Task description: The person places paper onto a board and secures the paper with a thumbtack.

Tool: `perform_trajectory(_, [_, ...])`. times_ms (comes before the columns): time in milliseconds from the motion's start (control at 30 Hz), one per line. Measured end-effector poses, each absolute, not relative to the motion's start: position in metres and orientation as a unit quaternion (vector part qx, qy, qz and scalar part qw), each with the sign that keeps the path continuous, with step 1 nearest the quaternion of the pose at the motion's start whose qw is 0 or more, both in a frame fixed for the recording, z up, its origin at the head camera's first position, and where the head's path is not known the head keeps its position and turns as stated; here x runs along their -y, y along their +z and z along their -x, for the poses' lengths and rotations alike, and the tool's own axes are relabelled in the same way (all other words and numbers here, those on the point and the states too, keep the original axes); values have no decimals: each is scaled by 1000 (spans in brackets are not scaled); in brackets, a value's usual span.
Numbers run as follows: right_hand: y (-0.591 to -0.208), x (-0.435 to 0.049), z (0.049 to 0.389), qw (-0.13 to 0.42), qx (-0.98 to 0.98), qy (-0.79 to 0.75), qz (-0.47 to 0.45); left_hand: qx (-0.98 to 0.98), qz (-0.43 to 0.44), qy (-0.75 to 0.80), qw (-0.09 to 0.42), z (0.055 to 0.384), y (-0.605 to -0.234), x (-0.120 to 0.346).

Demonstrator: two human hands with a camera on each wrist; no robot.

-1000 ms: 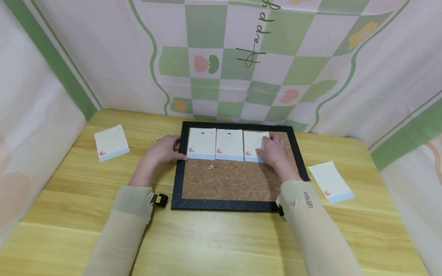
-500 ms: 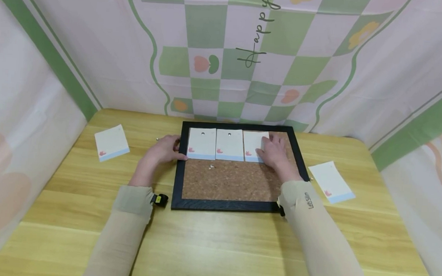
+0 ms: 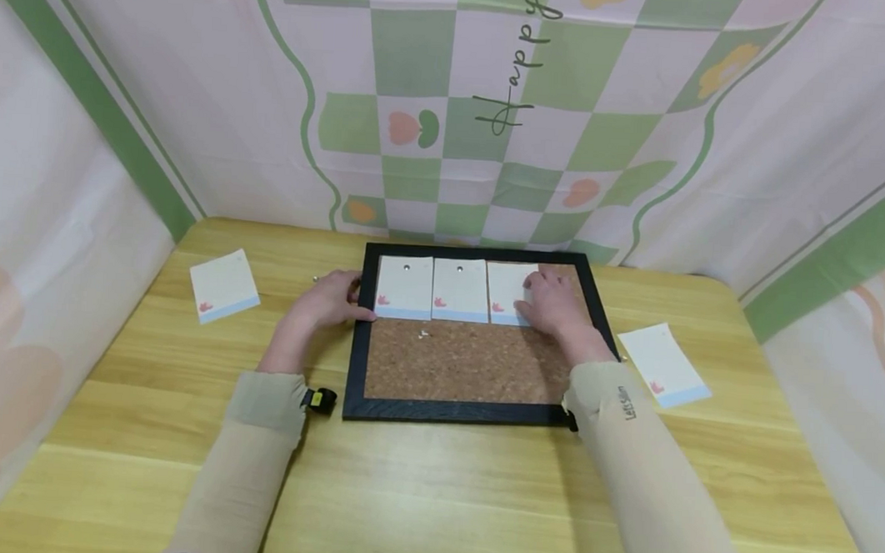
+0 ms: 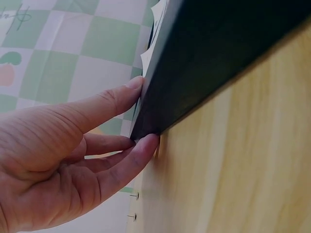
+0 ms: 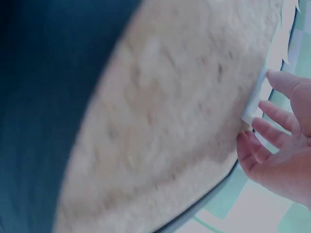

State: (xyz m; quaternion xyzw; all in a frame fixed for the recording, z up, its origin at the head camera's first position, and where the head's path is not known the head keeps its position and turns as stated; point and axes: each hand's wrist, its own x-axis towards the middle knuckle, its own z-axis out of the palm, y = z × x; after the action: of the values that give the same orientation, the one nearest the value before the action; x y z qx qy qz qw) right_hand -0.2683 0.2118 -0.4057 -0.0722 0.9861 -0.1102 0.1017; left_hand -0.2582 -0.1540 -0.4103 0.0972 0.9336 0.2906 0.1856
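The left hand (image 3: 329, 297) is lightly pinching the black frame (image 3: 454, 412) while the right hand (image 3: 557, 306), fingers loosely spread, is touching the third card (image 3: 507, 291) beside two pinned cards (image 3: 460, 291), gentle pressure probably best keeping edges aligned

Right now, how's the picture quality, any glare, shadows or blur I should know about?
Head view: mostly clear, with a pale sheen on the table and a soft shadow beside the right sleeve. Left wrist view: the left hand shows clear creases, while the black frame is very dark. Right wrist view: the cork looks soft and washed out.
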Motion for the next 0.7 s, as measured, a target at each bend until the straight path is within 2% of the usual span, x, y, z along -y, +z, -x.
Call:
perform_trajectory(200, [-396, -224, 269, 117, -977, -83, 159, -930, -105, 302, 181, 258, -412, 157])
perform_trajectory(367, [-392, -225, 269, 134, -973, -66, 175, -917, -98, 348, 169, 259, -413, 169])
perform_trajectory(467, [-392, -225, 268, 136, -974, -67, 166, -913, -91, 376, 131, 260, -411, 177])
perform_trajectory(700, [-394, -230, 267, 131, -973, -89, 166, -911, -44, 409, -13, 261, -406, 195])
